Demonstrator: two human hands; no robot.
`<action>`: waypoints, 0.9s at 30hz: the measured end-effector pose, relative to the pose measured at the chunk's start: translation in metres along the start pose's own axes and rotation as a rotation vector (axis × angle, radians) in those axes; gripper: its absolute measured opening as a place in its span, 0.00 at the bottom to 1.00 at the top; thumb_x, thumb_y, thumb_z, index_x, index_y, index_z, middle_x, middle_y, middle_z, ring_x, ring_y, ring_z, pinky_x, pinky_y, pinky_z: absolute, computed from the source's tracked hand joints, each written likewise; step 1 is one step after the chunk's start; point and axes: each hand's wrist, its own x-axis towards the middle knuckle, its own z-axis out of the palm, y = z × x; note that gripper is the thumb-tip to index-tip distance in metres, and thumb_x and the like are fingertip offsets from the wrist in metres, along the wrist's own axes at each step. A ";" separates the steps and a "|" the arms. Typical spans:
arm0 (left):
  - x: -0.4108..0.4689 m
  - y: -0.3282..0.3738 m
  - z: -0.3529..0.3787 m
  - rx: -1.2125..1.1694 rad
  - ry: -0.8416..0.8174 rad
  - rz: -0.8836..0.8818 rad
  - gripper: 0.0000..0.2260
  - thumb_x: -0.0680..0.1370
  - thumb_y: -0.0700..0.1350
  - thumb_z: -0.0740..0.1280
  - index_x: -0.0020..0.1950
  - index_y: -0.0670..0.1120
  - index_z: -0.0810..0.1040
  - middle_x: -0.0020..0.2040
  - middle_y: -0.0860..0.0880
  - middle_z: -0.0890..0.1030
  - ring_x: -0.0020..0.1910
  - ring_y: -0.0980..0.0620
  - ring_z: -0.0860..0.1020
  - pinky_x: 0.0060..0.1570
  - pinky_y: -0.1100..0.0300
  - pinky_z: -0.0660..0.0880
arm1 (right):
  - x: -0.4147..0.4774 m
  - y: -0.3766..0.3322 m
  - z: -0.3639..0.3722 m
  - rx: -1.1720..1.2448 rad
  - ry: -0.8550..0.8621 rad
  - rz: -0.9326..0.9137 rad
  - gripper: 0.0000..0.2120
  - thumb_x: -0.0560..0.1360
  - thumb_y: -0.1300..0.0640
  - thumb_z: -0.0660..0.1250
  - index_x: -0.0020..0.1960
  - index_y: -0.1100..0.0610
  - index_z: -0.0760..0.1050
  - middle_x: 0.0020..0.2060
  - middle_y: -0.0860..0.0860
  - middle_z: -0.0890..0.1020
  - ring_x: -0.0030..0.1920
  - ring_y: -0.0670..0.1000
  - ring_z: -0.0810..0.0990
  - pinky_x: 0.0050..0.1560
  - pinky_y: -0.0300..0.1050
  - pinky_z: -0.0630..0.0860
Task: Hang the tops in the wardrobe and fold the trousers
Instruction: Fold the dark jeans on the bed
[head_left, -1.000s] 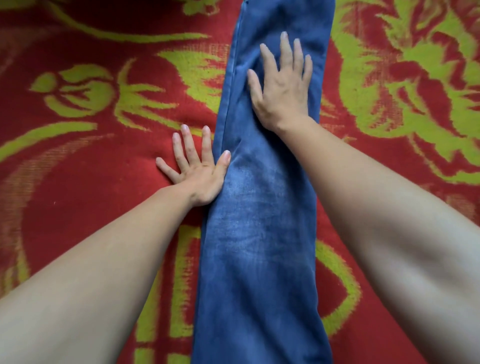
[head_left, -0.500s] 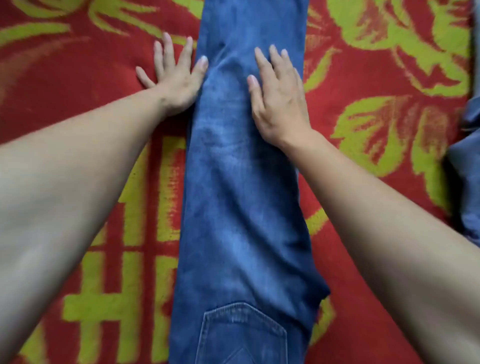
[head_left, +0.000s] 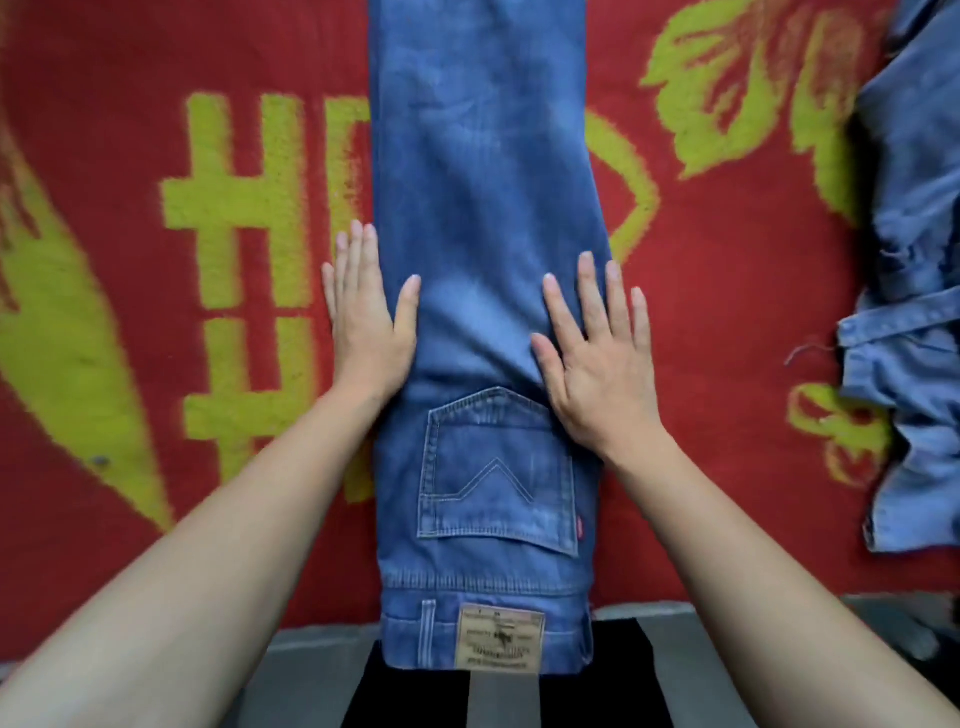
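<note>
While left hand (head_left: 369, 332) lies flat, fingers straight beside the left edge of the jeans (head_left: 483, 208), thumb on denim, right hand (head_left: 597, 369) lies flat too, fingers spread across their right edge. Neither grips anything.

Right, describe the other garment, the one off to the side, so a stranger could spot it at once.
Start from the red blanket with yellow-green patterns. Down its middle runs a pair of smoothed, deep blue jeans; look past them to the far right. There lies a paler blue garment, crumpled rather than flat.
</note>
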 end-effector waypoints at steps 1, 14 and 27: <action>-0.019 -0.001 0.002 -0.009 0.020 -0.027 0.29 0.82 0.49 0.61 0.78 0.38 0.56 0.79 0.41 0.56 0.79 0.44 0.51 0.77 0.52 0.45 | -0.009 0.003 0.004 -0.022 -0.056 0.066 0.28 0.83 0.41 0.52 0.81 0.48 0.53 0.80 0.59 0.50 0.79 0.63 0.49 0.77 0.63 0.50; -0.254 -0.008 -0.021 -0.025 -0.212 -0.488 0.28 0.76 0.63 0.64 0.64 0.42 0.70 0.59 0.42 0.76 0.60 0.39 0.75 0.57 0.48 0.71 | -0.205 -0.035 0.008 0.657 -0.327 0.685 0.31 0.73 0.28 0.59 0.63 0.51 0.69 0.56 0.51 0.79 0.60 0.56 0.77 0.57 0.48 0.72; -0.363 0.037 -0.047 -0.296 -0.250 -0.614 0.22 0.77 0.63 0.65 0.54 0.45 0.83 0.53 0.46 0.84 0.55 0.48 0.80 0.48 0.62 0.69 | -0.313 -0.028 -0.035 1.087 -0.473 0.777 0.35 0.72 0.28 0.63 0.62 0.56 0.80 0.58 0.54 0.83 0.60 0.55 0.79 0.67 0.52 0.72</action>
